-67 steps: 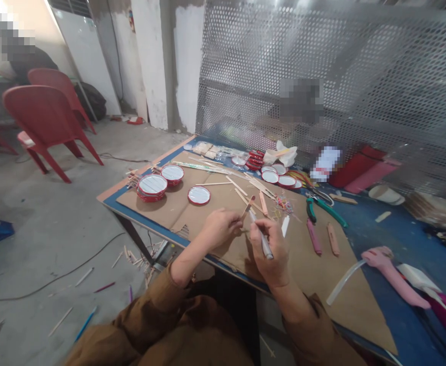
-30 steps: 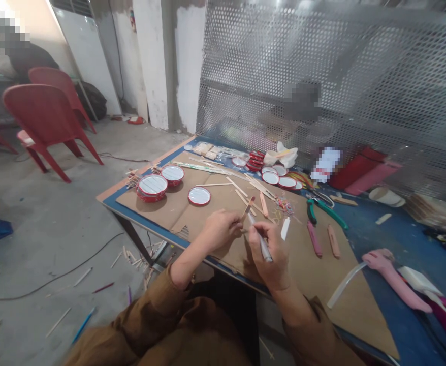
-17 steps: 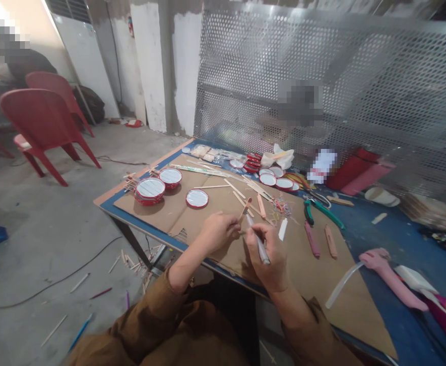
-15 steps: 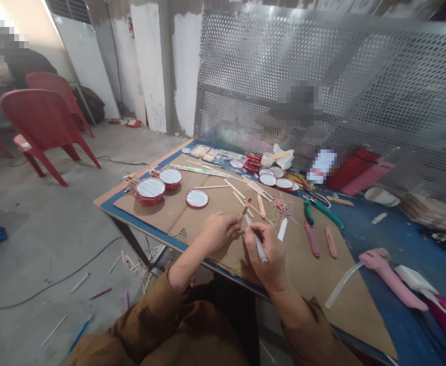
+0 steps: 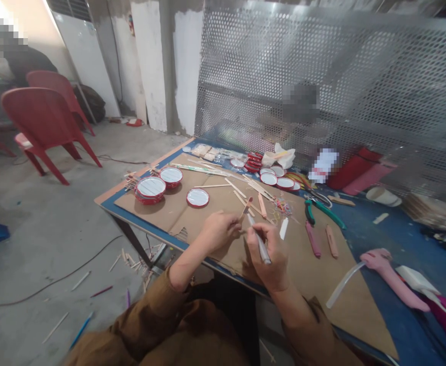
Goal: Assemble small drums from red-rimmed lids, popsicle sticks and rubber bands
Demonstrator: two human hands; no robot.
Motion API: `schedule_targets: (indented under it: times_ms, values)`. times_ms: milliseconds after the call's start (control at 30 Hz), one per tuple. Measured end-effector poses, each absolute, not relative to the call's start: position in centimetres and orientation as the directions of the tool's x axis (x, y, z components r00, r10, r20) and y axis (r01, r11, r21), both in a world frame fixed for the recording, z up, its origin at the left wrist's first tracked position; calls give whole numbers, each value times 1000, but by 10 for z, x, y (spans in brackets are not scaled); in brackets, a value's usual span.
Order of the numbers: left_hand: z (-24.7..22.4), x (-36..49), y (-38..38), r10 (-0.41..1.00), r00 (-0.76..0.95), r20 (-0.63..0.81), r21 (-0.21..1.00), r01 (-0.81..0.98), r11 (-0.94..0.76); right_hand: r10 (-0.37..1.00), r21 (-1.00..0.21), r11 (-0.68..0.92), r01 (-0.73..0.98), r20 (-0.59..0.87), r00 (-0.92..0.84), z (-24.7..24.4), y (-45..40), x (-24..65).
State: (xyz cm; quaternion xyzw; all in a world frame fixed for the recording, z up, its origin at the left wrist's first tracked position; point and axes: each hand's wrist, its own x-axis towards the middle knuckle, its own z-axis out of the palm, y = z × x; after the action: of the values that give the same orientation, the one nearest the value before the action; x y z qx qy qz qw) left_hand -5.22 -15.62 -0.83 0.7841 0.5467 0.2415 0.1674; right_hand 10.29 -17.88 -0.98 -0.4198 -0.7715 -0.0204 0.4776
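Note:
My left hand [image 5: 223, 230] is closed on a thin wooden stick [image 5: 246, 207], whose reddish-brown tip points up and away from me. In my right hand [image 5: 272, 254] a white marker pen [image 5: 261, 245] is gripped like a pencil, its tip close to the stick; whether they touch I cannot tell. Both hands are above the brown cardboard [image 5: 177, 203] near the table's front edge. Left of them lies a small round drum [image 5: 197, 197] with a white face and red rim. Two more drums, including a larger one [image 5: 150, 188], sit at the left end.
Loose wooden sticks [image 5: 238, 190] lie beyond my hands. To the right are green-handled pliers [image 5: 327, 213], two capped markers [image 5: 313, 240] and a pink glue gun [image 5: 392, 277]. Several drums [image 5: 268, 178] sit at the back before a perforated metal panel [image 5: 253, 66]. Red chairs [image 5: 40, 122] stand left.
My right hand and the marker have shifted very slightly to the right, away from the stick. My left hand keeps its hold on the stick.

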Motion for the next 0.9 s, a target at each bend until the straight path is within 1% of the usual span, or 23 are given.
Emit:
schedule_targets:
  times_ms: [133, 267, 433, 767, 900]
  values:
    - [-9, -52, -156, 940, 283, 191, 528, 778, -341, 623, -354, 665, 657, 749, -226, -9, -179, 103]
    - [-9, -52, -156, 934, 296, 199, 535, 766, -357, 617, -362, 659, 659, 762, -199, -10, -179, 103]
    - [-7, -52, -156, 939, 288, 188, 534, 772, -344, 611, -335, 665, 667, 758, -229, -11, -177, 102]
    - [-7, -52, -156, 940, 293, 176, 540, 770, -341, 621, -357, 665, 657, 752, -220, -12, -177, 104]
    - [-8, -52, -157, 934, 294, 205, 541, 761, -358, 628, -355, 656, 666, 747, -220, -13, -177, 104]
